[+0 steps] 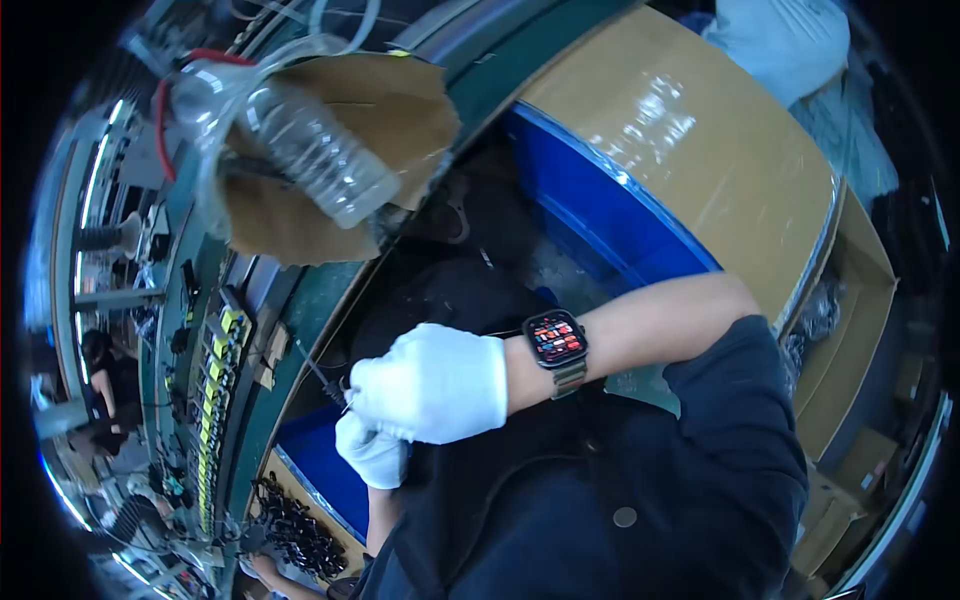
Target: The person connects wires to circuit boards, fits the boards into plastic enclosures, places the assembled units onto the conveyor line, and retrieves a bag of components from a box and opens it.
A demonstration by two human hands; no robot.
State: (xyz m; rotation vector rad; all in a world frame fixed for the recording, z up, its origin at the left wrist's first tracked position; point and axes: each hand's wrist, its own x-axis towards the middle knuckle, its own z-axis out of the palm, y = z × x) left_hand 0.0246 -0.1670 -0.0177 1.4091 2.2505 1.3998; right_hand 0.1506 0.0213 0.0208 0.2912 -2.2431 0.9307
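Note:
My right hand [430, 385], in a white glove with a smartwatch [556, 340] on the wrist, is closed at the centre of the view. Just below and partly behind it is my left hand [370, 452], also gloved in white, its fingers closed against the right hand's fingertips. A small dark part [328, 388] with a thin tip sticks out to the left from between the two hands. How each hand grips it is hidden by the gloves.
A plastic bottle [325, 155] lies by torn cardboard [290, 215] at the upper left. Yellow-and-black parts [215, 380] line the bench. Black parts [290, 525] are heaped at the lower left near another person's arm [275, 578]. A large cardboard sheet [700, 150] covers a blue bin [600, 200].

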